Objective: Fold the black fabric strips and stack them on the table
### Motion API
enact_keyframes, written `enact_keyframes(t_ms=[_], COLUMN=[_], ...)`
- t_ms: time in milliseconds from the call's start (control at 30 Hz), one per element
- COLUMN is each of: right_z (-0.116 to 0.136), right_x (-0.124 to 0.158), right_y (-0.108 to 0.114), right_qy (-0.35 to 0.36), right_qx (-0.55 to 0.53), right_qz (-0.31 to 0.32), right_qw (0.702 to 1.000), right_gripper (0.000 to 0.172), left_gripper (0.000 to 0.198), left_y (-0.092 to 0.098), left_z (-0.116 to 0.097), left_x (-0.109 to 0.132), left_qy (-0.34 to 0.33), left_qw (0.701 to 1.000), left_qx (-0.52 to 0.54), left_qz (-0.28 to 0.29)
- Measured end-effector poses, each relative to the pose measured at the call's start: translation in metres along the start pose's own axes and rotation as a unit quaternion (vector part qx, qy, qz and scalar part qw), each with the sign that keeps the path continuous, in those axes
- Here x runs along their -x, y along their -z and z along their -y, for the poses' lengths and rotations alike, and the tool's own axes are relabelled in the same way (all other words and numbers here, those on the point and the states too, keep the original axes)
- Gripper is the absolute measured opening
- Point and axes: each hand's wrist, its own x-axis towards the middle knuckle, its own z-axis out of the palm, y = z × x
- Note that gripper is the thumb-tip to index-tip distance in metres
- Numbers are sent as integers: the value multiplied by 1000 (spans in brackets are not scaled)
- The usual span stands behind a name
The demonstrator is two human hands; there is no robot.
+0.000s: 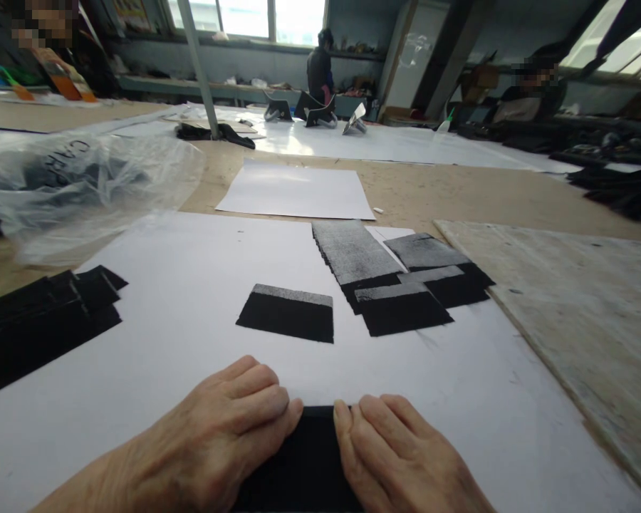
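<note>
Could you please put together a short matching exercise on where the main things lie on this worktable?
Things:
1. black piece under both hands
2. clear plastic bag
3. stack of black strips
4. pale board

Places:
A. far left, crumpled on the table
B. right side, at the edge of the white sheet
C. near edge, between the left hand and right hand
D. left edge of the white sheet

Pairs: 1-C, 2-A, 3-D, 4-B

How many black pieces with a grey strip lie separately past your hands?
5: a lone piece at center; four overlapping to its right. Overlaps may hide more.
</note>
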Motion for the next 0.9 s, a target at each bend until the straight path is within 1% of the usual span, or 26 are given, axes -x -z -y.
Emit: enact_keyframes(t_ms=[133,267,367,433,467,533,600,667,767,900], right_z=[-2,-2,-2,-1,0,3,6,7,4,-1], right_x=[-3,-9,-15,-21,-24,-29,-32,-32,-28,-23], right_y=[4,6,5,2,-1,-8,-16,-21,-21,-18], right_qy=[14,26,38,30,20,13,7,-7,-29,-30], right_qx=[18,29,46,23,4,-22,-35,-68,-134,-164], right_qz=[4,23,40,48,41,-4,-56,-68,-30,-4], right_qw=[1000,999,997,998,999,1000,998,995,990,986], right_gripper=[20,20,23,28,28,24,23,26,23,24], left_gripper=[27,32,39,42,43,44,45,44,35,29], left_y=[-4,-8,-8,-10,-11,-12,-9,-4,5,9], left_z=[2,0,-1,-2,-2,-3,-4,-5,-3,5], left_x=[7,5,2,1,0,0,-1,0,6,17], left_qy=[14,2,14,14,11,-1,10,21,31,39], left_qw=[999,999,999,1000,1000,1000,999,999,999,999], left_qx=[21,24,14,16,19,24,26,29,17,26], left_qz=[39,33,41,20,8,-16,-16,-5,7,-16])
